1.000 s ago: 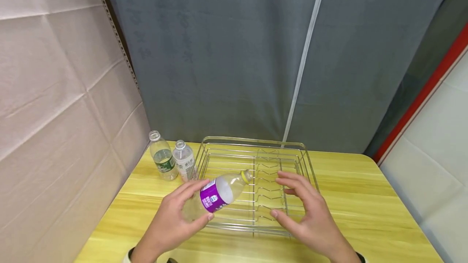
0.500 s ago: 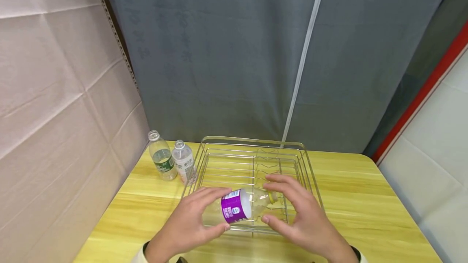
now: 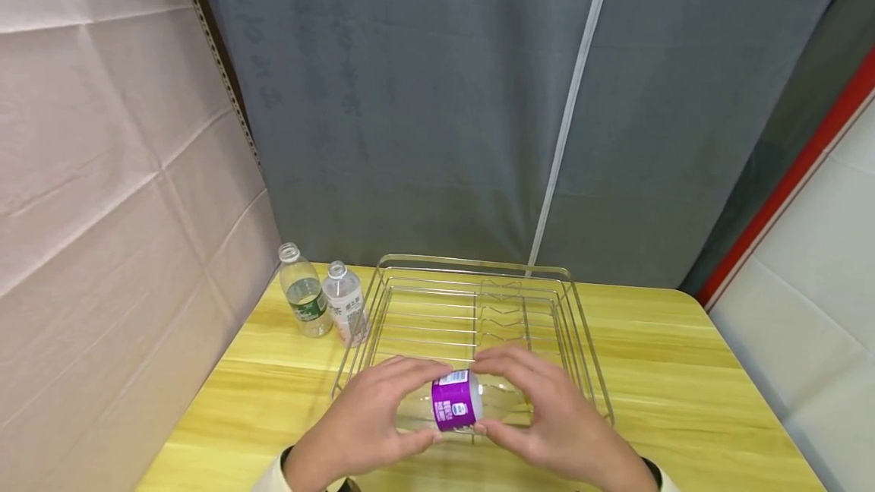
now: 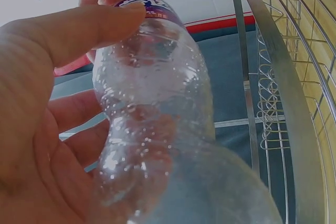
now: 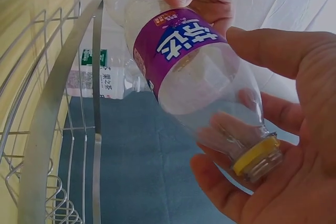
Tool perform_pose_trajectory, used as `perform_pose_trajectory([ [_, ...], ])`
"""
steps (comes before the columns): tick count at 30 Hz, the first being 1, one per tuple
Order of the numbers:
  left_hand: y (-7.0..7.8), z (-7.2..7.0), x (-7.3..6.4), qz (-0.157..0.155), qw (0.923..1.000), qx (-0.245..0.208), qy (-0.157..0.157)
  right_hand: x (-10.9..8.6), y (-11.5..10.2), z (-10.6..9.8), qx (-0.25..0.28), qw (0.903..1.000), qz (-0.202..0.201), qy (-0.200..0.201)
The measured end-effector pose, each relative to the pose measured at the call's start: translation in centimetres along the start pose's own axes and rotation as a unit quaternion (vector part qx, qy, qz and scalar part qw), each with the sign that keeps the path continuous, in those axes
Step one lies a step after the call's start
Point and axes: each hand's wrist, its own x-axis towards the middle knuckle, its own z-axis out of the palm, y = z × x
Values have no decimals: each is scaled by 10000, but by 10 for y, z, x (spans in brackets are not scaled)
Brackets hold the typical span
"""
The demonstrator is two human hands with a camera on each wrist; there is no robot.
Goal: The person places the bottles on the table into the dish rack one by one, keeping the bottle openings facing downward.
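A clear plastic bottle with a purple label lies sideways between both hands, above the front of the wire dish rack. My left hand grips its base end, thumb in front and fingers behind. Around the neck end curls my right hand, its thumb at the label's edge and its fingers seen through the plastic. In the right wrist view, the bottle neck has a yellow ring and an uncapped mouth close to the palm.
Two more uncapped clear bottles stand left of the rack: one with a green label, one with a white label. The wooden table meets a grey curtain behind and a pale cloth wall at left.
My left hand has carried the bottle right and toward me, turning it from slanted to nearly level. My right hand has come in from the right and now holds the neck end.
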Motion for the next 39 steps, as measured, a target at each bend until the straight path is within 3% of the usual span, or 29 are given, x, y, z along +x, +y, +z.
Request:
perform_pose_trajectory([
  [8,0,2,1,193,9998,29,-38,-3,-1,2,7,9993,240,-281],
  [16,-1,3,3,249,9997,44,-30,-6,1,2,121,9995,239,-194],
  [23,-4,0,6,227,9985,197,458,-7,5,2,598,9974,391,111],
  [32,-14,-3,5,-275,9894,-205,1409,-12,11,1,714,9929,661,688],
  [36,-16,-1,7,-784,9802,-658,1698,-14,14,1,600,9908,741,961],
  [39,-18,4,7,-1259,9686,-943,1925,-15,15,1,630,9883,904,1059],
])
